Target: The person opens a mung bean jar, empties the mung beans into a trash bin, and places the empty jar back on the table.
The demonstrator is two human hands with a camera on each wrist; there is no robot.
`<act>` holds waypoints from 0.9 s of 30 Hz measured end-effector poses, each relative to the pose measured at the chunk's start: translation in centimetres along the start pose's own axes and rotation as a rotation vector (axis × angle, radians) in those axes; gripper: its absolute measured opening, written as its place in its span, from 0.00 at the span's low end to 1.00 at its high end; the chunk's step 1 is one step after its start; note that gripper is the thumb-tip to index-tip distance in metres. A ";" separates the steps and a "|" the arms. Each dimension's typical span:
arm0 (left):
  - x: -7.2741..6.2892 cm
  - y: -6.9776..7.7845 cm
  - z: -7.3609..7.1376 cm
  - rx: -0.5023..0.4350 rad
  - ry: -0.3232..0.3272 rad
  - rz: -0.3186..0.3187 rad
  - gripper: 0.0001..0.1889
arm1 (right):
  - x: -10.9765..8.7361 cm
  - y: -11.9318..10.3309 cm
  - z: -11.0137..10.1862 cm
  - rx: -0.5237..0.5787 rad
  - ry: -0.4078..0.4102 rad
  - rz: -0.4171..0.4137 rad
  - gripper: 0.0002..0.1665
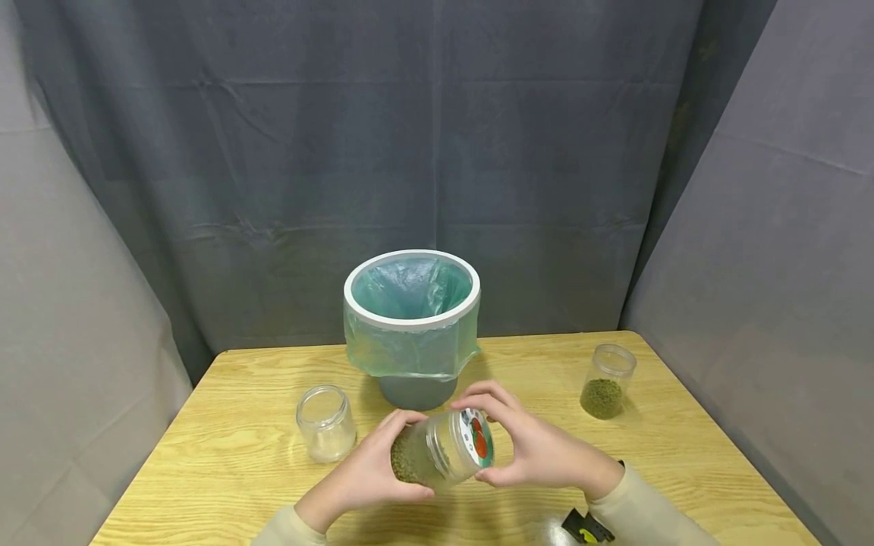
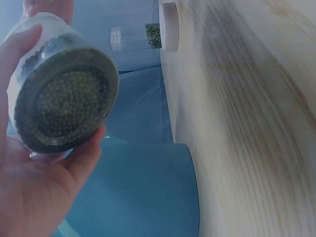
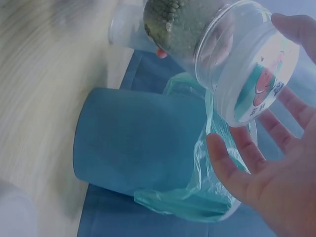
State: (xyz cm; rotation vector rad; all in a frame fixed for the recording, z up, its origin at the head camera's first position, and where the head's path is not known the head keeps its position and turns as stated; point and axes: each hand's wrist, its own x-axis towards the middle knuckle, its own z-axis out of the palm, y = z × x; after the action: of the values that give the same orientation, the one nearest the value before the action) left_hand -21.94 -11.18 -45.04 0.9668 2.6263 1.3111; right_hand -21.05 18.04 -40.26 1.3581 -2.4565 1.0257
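Observation:
In the head view my left hand (image 1: 380,464) grips a clear plastic jar (image 1: 425,461) of small green beans, tilted over the table's front half. Its base faces the left wrist view, where the beans (image 2: 69,101) lie against it. My right hand (image 1: 529,442) holds the opposite end, a clear lid (image 3: 264,79) with a red, white and green label, between thumb and fingertips. To the left stands an uncovered jar (image 1: 326,436) with no beans visible in it. Another uncovered jar (image 1: 604,390), partly filled with green beans, is at the right.
A grey bin (image 1: 418,390) with a white rim and green plastic liner (image 1: 410,345) stands beyond my hands at the wooden table's (image 1: 246,425) back edge. In the left wrist view a white round object (image 2: 169,27) overlaps the far jar's base. Grey curtains (image 1: 546,152) surround the table.

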 end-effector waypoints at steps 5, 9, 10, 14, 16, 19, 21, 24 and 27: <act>0.0 -0.1 -0.1 -0.023 0.081 -0.017 0.46 | -0.3 0.1 -0.8 -0.048 0.034 0.061 0.50; 0.0 0.1 -0.2 -0.023 0.134 -0.035 0.47 | -0.6 0.3 -1.4 -0.089 0.061 0.106 0.50; 0.0 0.1 -0.2 -0.024 0.142 -0.042 0.47 | -0.7 0.4 -1.5 -0.101 0.069 0.114 0.51; -0.2 0.3 -0.4 -0.023 0.157 -0.059 0.46 | -1.2 0.6 -2.1 -0.136 0.087 0.160 0.53; -0.2 0.4 -0.4 -0.027 0.159 -0.065 0.46 | -1.4 0.7 -2.3 -0.162 0.095 0.184 0.52; -0.3 0.3 -0.5 -0.021 0.164 -0.070 0.46 | -1.7 0.8 -2.8 -0.202 0.105 0.230 0.50; -0.3 0.2 -0.5 -0.018 0.169 -0.074 0.46 | -2.0 0.9 -3.2 -0.230 0.109 0.258 0.48; -0.4 0.1 -0.4 -0.010 0.174 -0.084 0.46 | -2.4 1.0 -3.6 -0.258 0.102 0.297 0.47; -0.5 0.0 -0.5 -0.002 0.189 -0.098 0.46 | -3.0 1.2 -4.0 -0.280 0.087 0.323 0.46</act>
State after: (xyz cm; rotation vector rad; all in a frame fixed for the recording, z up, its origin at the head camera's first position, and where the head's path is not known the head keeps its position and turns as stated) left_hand -21.71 -11.76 -44.84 0.7367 2.7675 1.4482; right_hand -21.06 23.05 -39.13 0.8360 -2.6817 0.7379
